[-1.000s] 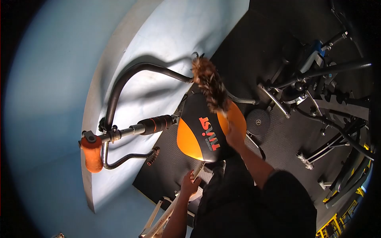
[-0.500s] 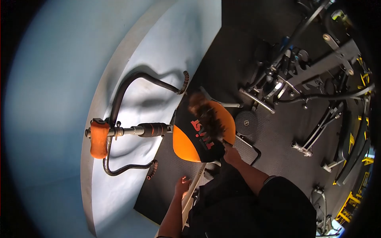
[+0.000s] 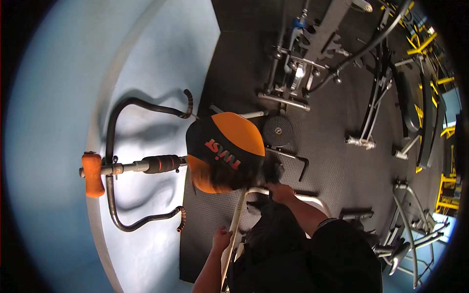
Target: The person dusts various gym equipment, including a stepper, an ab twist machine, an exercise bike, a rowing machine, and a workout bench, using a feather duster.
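Observation:
An orange-and-black padded seat [image 3: 224, 136] with "TWIST" lettering lies in the middle of the view. My right hand [image 3: 281, 193] is closed around the handle of a dark feather duster, at the seat's lower right. The duster's head [image 3: 227, 178] is smeared by motion over the lower part of the seat, so its exact contact is unclear. Beside a pale metal frame bar [image 3: 238, 215], my left hand [image 3: 222, 239] hangs low with loosely bent fingers and nothing visible in it. Whether it touches the bar is hard to tell.
Left of the seat, a post with an orange pad [image 3: 93, 174] and curved dark handlebars [image 3: 111, 132] stands against a pale blue wall [image 3: 49, 122]. A round black disc [image 3: 277, 131] is right of the seat. Metal gym machines [image 3: 293, 63] and yellow frames [image 3: 447, 193] fill the right side.
The duster has swept from the seat's upper right to its lower part, with my right hand still on its handle. The whole view has shifted, placing the seat farther left.

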Available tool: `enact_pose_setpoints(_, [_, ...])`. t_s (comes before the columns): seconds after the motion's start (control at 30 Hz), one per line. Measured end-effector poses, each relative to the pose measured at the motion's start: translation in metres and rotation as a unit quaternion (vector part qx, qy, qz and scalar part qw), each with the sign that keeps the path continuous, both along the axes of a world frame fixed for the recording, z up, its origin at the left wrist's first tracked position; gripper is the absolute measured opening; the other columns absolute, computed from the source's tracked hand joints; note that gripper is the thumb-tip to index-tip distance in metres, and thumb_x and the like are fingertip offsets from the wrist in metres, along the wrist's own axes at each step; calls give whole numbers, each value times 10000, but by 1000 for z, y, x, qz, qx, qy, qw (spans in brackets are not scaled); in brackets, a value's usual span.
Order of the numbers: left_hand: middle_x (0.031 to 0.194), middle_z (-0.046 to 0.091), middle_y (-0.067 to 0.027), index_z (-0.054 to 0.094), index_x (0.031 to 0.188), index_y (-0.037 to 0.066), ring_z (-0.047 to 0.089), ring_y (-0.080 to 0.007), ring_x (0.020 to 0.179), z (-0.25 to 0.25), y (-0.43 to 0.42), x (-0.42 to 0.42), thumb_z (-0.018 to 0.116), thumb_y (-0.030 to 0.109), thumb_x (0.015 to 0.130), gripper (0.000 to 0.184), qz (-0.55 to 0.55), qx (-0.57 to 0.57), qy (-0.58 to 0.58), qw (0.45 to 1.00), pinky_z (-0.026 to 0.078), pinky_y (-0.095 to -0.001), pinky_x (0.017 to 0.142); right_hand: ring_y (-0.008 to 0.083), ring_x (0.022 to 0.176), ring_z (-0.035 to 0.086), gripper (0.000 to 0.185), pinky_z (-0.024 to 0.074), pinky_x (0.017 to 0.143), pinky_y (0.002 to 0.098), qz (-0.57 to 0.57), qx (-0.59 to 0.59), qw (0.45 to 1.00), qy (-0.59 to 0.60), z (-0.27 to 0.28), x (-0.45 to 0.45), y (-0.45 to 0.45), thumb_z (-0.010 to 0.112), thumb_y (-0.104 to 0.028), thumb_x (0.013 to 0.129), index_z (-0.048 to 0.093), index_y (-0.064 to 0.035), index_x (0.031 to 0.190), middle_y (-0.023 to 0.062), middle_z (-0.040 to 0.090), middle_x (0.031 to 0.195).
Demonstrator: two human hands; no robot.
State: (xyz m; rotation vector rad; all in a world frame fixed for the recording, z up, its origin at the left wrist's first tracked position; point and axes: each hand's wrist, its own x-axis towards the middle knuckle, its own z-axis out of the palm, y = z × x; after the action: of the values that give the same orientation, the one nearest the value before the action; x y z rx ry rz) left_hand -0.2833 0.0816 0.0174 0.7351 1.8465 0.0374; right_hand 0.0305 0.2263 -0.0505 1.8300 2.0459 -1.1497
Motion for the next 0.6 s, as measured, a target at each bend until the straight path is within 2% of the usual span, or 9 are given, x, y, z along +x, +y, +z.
enact_pose_setpoints(0.13, [1103, 621, -190, 506, 1251, 55, 600, -331, 1020, -5, 4, 6, 678, 333, 764, 587, -106, 2, 41, 994, 469, -407, 877, 378, 865, 628, 426, 501, 740, 501, -284, 12, 958, 38, 1, -14, -8, 512, -185, 802, 485, -217, 1226, 179, 631, 955])
enact_pose_setpoints(0.17, [1103, 621, -190, 506, 1251, 55, 600, -331, 1020, -4, 3, 7, 678, 333, 764, 587, -119, -4, 42, 992, 469, -407, 877, 378, 865, 628, 426, 501, 740, 501, -297, 6, 954, 38, 1, -7, -20, 512, -185, 802, 485, -217, 1226, 179, 631, 955])
enact_pose_setpoints(0.23, [1099, 622, -190, 514, 1245, 61, 601, -328, 1018, -6, 9, 9, 671, 337, 772, 570, -123, 8, 40, 992, 468, -405, 879, 376, 862, 630, 411, 507, 737, 491, 17, -18, 999, 28, -4, 13, -33, 517, -187, 813, 492, -218, 1222, 173, 629, 986])
enact_pose_setpoints(0.27, [1099, 622, -190, 514, 1245, 61, 601, -328, 1018, -6, 8, 11, 671, 337, 772, 570, -126, 4, 41, 991, 468, -405, 879, 383, 855, 627, 389, 509, 731, 488, 59, -29, 997, 26, -12, 26, -42, 509, -188, 835, 487, -211, 1223, 192, 623, 1009])
enact_pose_setpoints(0.3, [1092, 626, -186, 515, 1242, 60, 603, -325, 1014, -6, 10, 13, 671, 336, 773, 566, -124, 0, 42, 991, 468, -405, 878, 383, 855, 627, 389, 509, 731, 488, 58, -31, 997, 29, -24, 38, -53, 509, -188, 835, 487, -211, 1223, 192, 623, 1009])
enact_pose_setpoints(0.37, [1086, 629, -182, 516, 1239, 58, 606, -322, 1009, -3, 20, 21, 670, 335, 774, 563, -124, -4, 47, 991, 468, -404, 876, 388, 856, 626, 352, 506, 742, 480, -219, 4, 976, 6, -44, 53, -70, 505, -190, 852, 493, -205, 1203, 197, 630, 977])
enact_pose_setpoints(0.4, [1083, 631, -179, 516, 1238, 58, 608, -318, 1007, 0, 24, 27, 672, 336, 775, 562, -127, 6, 44, 991, 469, -403, 874, 390, 886, 617, 298, 490, 758, 487, -284, -19, 959, -14, -23, 56, -61, 489, -188, 868, 500, -183, 1165, 199, 637, 943])
enact_pose_setpoints(0.57, [1083, 633, -172, 512, 1242, 63, 610, -311, 1005, -10, 27, 45, 674, 339, 777, 565, -139, 10, 19, 990, 471, -395, 873, 398, 910, 606, 208, 477, 749, 488, -253, -60, 966, 4, -23, 82, -77, 466, -176, 878, 501, -119, 1074, 214, 635, 932])
enact_pose_setpoints(0.6, [1084, 633, -172, 512, 1242, 65, 610, -309, 1008, -7, 28, 49, 674, 338, 777, 563, -160, 2, 27, 987, 471, -393, 873, 398, 906, 608, 210, 479, 753, 486, -204, -57, 977, 18, -25, 94, -83, 460, -174, 876, 504, -128, 1076, 211, 636, 938])
